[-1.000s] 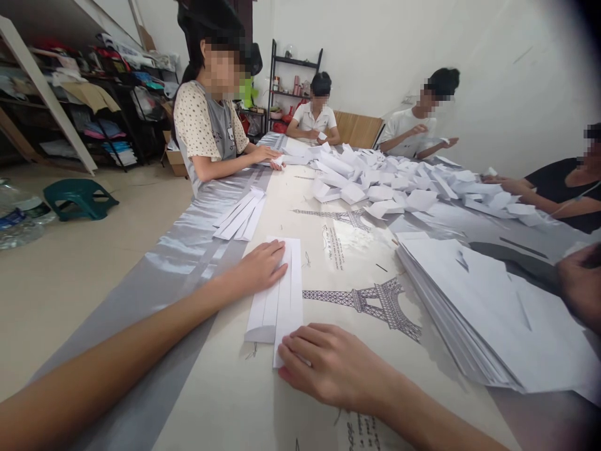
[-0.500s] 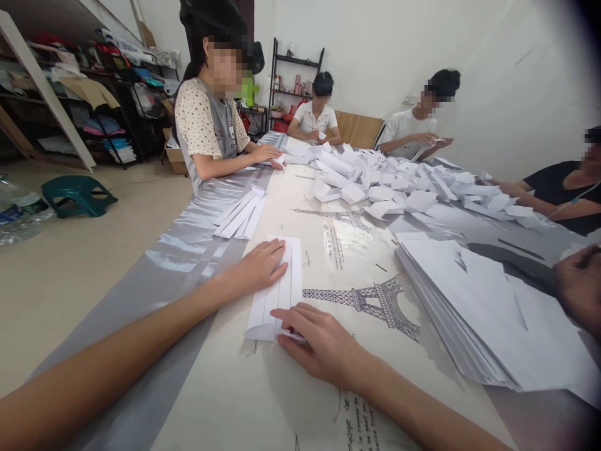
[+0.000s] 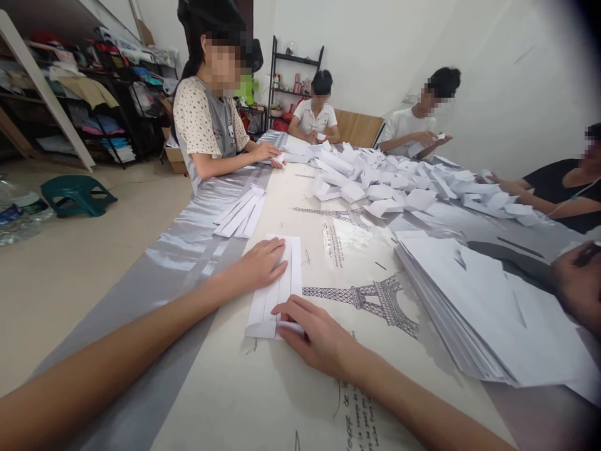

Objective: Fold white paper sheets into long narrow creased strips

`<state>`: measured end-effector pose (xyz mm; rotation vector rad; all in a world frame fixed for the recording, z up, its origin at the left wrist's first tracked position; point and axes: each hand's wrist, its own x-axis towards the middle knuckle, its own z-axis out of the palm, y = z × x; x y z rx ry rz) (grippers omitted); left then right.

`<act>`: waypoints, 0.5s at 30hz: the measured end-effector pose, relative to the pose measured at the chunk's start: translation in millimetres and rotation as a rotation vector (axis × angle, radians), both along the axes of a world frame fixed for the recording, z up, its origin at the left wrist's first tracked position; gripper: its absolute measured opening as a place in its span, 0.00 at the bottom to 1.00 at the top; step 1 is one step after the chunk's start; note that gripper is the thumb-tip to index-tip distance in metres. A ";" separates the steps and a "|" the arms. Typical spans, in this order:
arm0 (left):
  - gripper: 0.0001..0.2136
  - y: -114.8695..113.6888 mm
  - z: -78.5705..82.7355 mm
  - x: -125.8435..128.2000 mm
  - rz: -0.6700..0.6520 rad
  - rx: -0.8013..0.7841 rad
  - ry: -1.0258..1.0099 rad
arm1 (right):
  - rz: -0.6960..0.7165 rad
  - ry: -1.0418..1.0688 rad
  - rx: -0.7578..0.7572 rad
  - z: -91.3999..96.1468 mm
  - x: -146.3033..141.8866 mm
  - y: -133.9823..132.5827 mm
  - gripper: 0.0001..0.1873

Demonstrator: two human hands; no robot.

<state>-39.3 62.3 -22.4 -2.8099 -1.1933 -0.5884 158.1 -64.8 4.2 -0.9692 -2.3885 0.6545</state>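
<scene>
A long folded strip of white paper (image 3: 282, 285) lies on the table in front of me. My left hand (image 3: 258, 263) rests flat on its far half, fingers stretched out and pressing it down. My right hand (image 3: 317, 335) presses on the near end of the strip, fingers laid over a folded-up bottom edge; nothing is gripped in it.
A thick stack of white sheets (image 3: 483, 307) lies to the right, with another person's hand (image 3: 580, 285) at its far side. Folded strips (image 3: 241, 213) and a heap of folded paper pieces (image 3: 394, 181) lie further up the table (image 3: 235, 388). Several people sit around it.
My right hand slid up from below the strip and folded its near end upward, so the strip is shorter. My left hand stayed put.
</scene>
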 end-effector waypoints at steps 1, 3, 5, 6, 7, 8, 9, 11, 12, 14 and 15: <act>0.21 0.3 -0.7 -0.1 -0.001 0.005 0.000 | -0.006 -0.003 0.003 0.0 -0.3 -0.5 0.11; 0.21 0.6 -1.3 -0.3 0.000 0.013 0.001 | -0.010 -0.012 0.030 -0.4 -1.0 -1.6 0.11; 0.21 0.4 -1.1 -0.5 0.002 0.012 0.004 | -0.009 -0.035 0.114 -1.0 -1.8 -2.6 0.10; 0.21 0.1 -0.7 -0.5 0.001 0.009 0.006 | -0.010 -0.055 0.182 -1.6 -2.2 -3.1 0.09; 0.21 -0.1 -0.3 -0.4 -0.001 0.007 0.006 | -0.010 -0.079 0.267 -2.2 -2.5 -3.4 0.08; 0.21 -0.4 0.1 -0.3 -0.005 0.007 0.005 | -0.006 -0.105 0.360 -2.9 -2.6 -3.7 0.07; 0.21 -0.8 0.5 -0.2 -0.008 0.009 0.004 | -0.001 -0.132 0.449 -3.7 -2.5 -3.9 0.07; 0.21 -1.4 1.2 0.1 -0.015 0.010 -0.001 | 0.013 -0.181 0.577 -4.9 -1.6 -4.2 0.09; 0.21 -1.6 1.4 0.1 -0.014 0.008 -0.004 | 0.029 -0.204 0.608 -5.0 -0.9 -4.3 0.10; 0.21 -2.0 1.8 0.1 -0.010 0.003 -0.006 | 0.068 -0.242 0.626 -4.3 1.1 -4.7 0.12; 0.21 -2.0 1.9 0.1 -0.007 0.004 -0.006 | 0.091 -0.254 0.630 -3.4 2.4 -4.8 0.13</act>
